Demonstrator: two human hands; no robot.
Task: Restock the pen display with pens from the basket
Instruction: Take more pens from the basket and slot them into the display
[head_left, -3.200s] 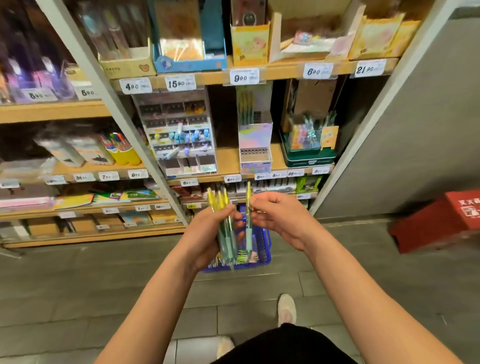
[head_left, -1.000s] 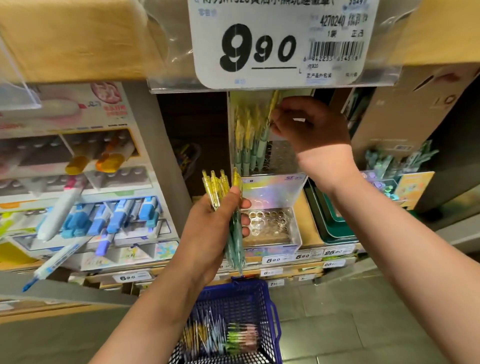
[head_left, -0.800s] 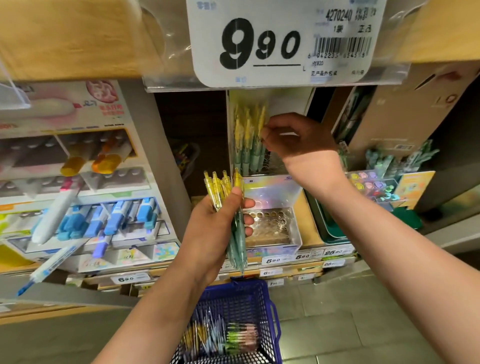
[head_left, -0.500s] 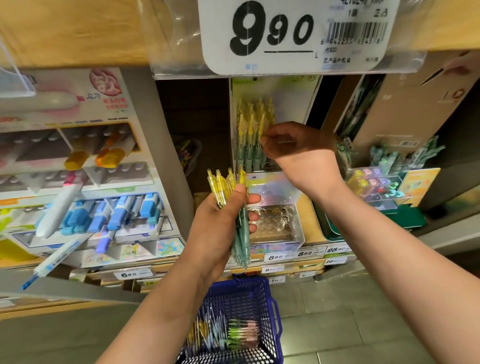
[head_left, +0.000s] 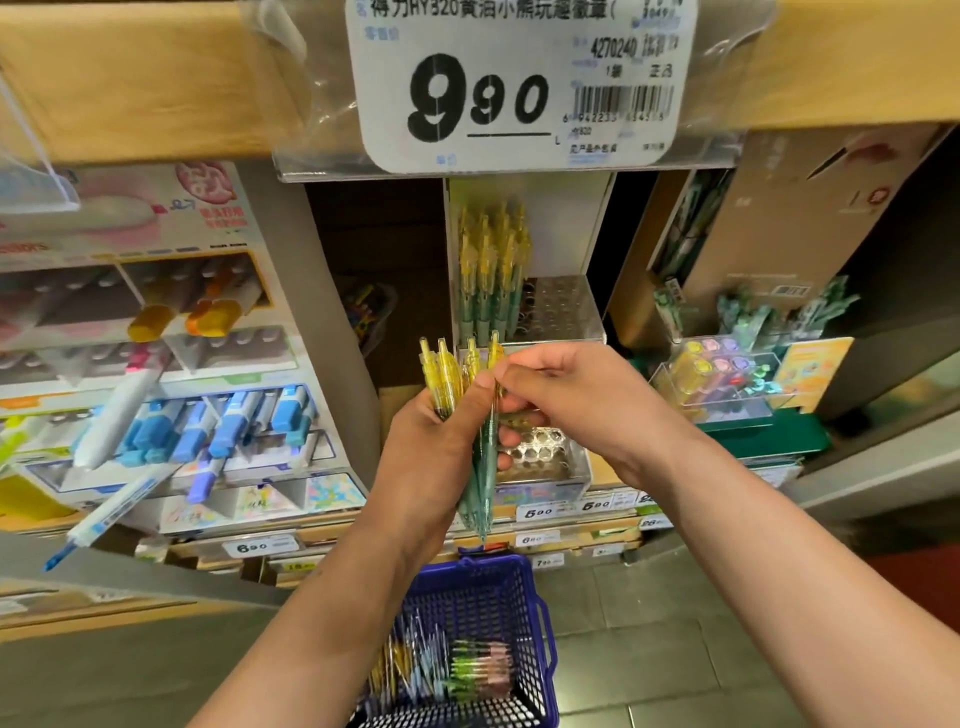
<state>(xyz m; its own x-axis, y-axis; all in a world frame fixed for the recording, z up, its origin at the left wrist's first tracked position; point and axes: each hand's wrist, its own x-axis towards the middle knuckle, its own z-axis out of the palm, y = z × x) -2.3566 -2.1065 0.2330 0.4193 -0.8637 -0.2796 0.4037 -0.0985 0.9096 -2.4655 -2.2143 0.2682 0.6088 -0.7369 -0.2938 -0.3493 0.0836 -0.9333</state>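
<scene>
**Right hand drops from the display to the bundle**

The right hand (head_left: 571, 400) has come down from the upper tier of the pen display (head_left: 558, 306), where it was half a second ago. It now meets the bundle of pens (head_left: 480, 470) in the left hand (head_left: 431, 452).

The middle of the bundle is hidden under the left thumb and fingers, so the count is hard to make out. About four yellow tops show above the fist, and green barrels stick out below it. The display's lower tier sits behind both hands, with only part of its holed plate showing. The basket (head_left: 511, 592) is cut off by the bottom edge, and the loose pens (head_left: 441, 670) in it are a blur of colours.

Both forearms reach up from the bottom of the view, and the hands meet in front of the display. The left hand has its back to the camera. Its fingers and thumb are curled tight round the bundle, holding it nearly upright with the tips down. The right hand bends at the wrist with the knuckles up. Its thumb and forefinger pinch the rightmost pen (head_left: 496, 353) just below its yellow top, and that pen lies against the rest of the bundle.

On the upper tier a cluster of standing pens (head_left: 491, 280) fills the left side, with open holes to its right. The basket lies below the hands. A price tag (head_left: 519, 88) hangs on the wooden shelf edge (head_left: 156, 78) above.
</scene>
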